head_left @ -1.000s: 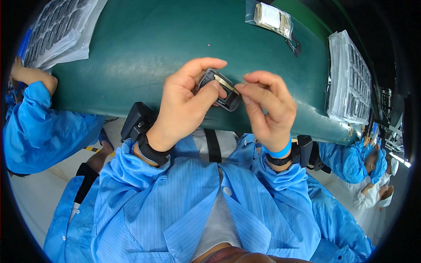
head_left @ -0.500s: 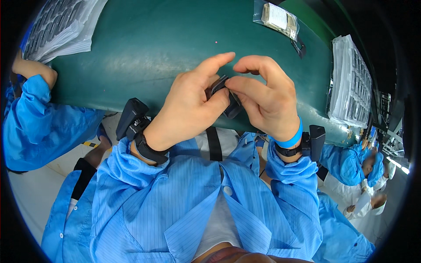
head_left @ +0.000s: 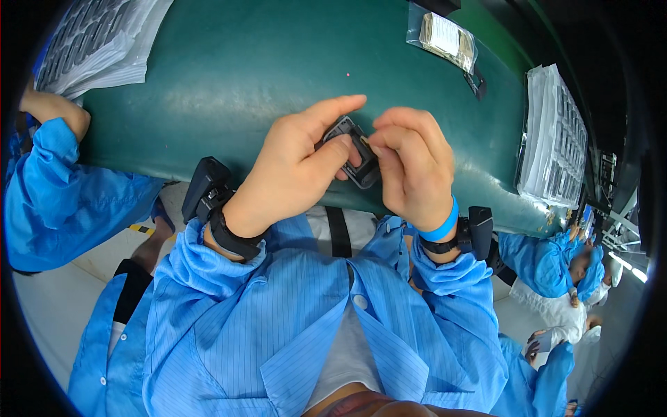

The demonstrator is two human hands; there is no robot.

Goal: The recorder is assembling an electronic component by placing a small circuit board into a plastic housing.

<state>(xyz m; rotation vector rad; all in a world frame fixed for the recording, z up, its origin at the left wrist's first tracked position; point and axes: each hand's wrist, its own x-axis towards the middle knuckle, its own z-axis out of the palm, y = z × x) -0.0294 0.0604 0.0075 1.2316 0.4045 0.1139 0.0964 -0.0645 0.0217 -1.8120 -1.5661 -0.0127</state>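
My left hand (head_left: pixel 288 167) is closed around a small black rectangular plastic housing (head_left: pixel 368 174) with a recess inside. Its thumb lies across the near side of the housing, and the index finger stretches out beyond it. The housing is tilted above the near edge of the green table (head_left: pixel 229 104). Beside it, my right hand (head_left: pixel 420 163) has its thumb and fingertips pinched together at the housing's right edge. A tiny yellowish bit (head_left: pixel 365 140) shows by those fingertips; what it is cannot be made out.
Stacked clear plastic trays (head_left: pixel 104 45) lie at the far left, and another stack (head_left: pixel 552 139) is at the right. A clear bag with a labelled bundle (head_left: pixel 445 38) lies at the back right beside a black frame-like piece (head_left: pixel 476 83). A co-worker's arm (head_left: pixel 59 118) rests at the left edge.
The housing has turned so that its recessed inside shows more. My right hand has drawn slightly closer to my body, its index finger lowering towards the pinch.
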